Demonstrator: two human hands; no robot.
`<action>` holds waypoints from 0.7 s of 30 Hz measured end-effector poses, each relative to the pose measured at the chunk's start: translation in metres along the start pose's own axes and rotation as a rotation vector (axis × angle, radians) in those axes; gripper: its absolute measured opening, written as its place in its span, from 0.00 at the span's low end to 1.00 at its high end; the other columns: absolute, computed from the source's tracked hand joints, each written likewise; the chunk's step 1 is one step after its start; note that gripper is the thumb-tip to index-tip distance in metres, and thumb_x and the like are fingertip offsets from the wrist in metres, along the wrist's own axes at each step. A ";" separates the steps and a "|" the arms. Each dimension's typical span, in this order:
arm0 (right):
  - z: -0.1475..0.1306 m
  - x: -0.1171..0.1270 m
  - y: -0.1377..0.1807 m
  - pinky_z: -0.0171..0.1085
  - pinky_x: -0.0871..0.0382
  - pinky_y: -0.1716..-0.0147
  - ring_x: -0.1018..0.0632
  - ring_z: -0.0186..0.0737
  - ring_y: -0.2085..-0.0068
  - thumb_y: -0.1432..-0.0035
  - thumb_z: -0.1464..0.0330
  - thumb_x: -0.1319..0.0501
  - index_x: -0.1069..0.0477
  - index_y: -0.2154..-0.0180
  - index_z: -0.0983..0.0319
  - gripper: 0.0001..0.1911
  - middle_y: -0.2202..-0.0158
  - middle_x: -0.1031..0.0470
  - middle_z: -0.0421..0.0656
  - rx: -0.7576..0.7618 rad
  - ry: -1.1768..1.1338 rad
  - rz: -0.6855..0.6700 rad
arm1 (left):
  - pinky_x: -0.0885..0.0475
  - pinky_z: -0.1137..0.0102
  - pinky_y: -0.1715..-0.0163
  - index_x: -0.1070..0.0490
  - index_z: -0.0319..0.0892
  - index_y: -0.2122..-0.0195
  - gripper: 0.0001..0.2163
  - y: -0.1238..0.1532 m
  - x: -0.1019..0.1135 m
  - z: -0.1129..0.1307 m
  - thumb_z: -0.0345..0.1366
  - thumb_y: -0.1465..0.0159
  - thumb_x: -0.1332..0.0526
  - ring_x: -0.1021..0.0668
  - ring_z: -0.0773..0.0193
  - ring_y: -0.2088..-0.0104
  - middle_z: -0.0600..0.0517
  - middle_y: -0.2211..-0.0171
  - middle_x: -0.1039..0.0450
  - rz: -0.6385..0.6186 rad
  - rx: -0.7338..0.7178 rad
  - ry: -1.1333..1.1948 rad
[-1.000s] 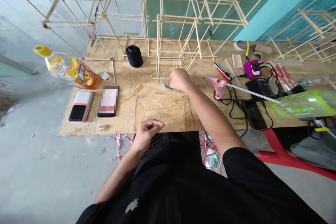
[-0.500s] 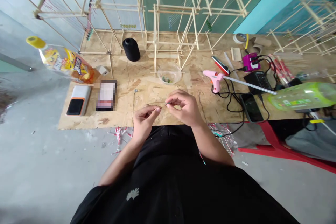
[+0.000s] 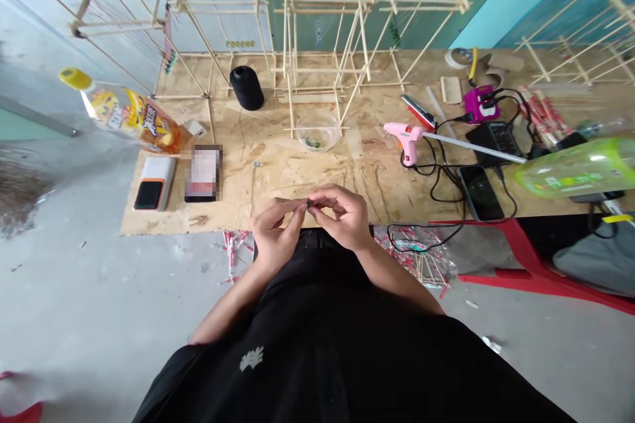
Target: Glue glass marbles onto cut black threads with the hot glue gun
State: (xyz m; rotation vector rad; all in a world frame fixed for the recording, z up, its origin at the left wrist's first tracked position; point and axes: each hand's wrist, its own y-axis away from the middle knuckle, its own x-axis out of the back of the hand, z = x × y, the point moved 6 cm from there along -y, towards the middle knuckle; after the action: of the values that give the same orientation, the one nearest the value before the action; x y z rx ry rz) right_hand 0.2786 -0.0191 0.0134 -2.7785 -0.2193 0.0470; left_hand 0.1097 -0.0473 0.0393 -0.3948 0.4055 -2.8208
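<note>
My left hand (image 3: pixel 275 228) is closed in a pinch at the front edge of the wooden table. A thin dark thread (image 3: pixel 254 185) runs down to it from a small bead (image 3: pixel 256 164) lying on the board; the end inside the fingers is too fine to see. My right hand (image 3: pixel 344 215) pinches a small dark bead (image 3: pixel 310 204) between thumb and forefinger. The fingertips of both hands meet at this bead. Beyond them stands a clear plastic bowl (image 3: pixel 318 132) with several glassy beads in it.
Stick frames (image 3: pixel 327 6) stand along the back, beside a black thread spool (image 3: pixel 247 88). To the left are a drink bottle (image 3: pixel 133 115), a power bank (image 3: pixel 155 183) and a phone (image 3: pixel 203 173). A pink glue gun (image 3: pixel 405 139), cables and another phone (image 3: pixel 480 192) lie right.
My hands have come together; the left fingertips now meet the dark bead in my right hand. The view has shifted slightly.
</note>
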 end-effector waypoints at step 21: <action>-0.020 0.016 0.002 0.44 0.10 0.59 0.09 0.44 0.59 0.32 0.69 0.30 0.14 0.59 0.50 0.07 0.57 0.09 0.43 0.297 0.330 0.069 | 0.27 0.68 0.68 0.09 0.43 0.65 0.12 0.000 -0.019 -0.034 0.45 0.43 0.18 0.21 0.62 0.70 0.45 0.68 0.13 -0.185 0.502 0.271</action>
State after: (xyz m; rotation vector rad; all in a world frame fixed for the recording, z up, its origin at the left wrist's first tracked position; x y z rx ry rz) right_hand 0.2960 -0.0252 0.0309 -2.4501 -0.0275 -0.3315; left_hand 0.1168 -0.0340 0.0034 0.0592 -0.3098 -3.0204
